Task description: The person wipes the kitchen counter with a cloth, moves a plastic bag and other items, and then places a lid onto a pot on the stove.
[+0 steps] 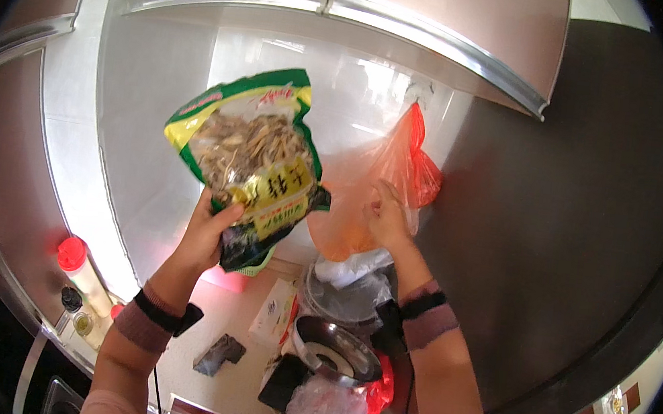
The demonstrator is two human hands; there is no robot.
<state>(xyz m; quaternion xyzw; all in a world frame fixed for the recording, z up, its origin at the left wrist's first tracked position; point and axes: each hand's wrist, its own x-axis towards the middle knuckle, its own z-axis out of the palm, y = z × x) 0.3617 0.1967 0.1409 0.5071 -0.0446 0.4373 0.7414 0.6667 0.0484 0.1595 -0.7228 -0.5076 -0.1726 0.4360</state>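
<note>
My left hand (207,233) grips the lower left part of a green and yellow plastic packet (251,162), whose see-through front shows brown dried strips, perhaps mushrooms. The packet is tilted and bears writing. My right hand (390,218), its fingers curled, is at a red-orange plastic bag (383,176) that hangs from a wall hook; whether the fingers pinch the bag cannot be told. Both forearms wear a mauve and black band. Under the right hand lie clear plastic bags (354,279).
Below stand a dark metal bowl (337,353), a tissue pack (273,316) and a knotted clear bag (325,409). Bottles with red (72,252) and black caps are at the left. Cabinets (449,13) overhang the wall; a tall dark panel (559,231) borders the right.
</note>
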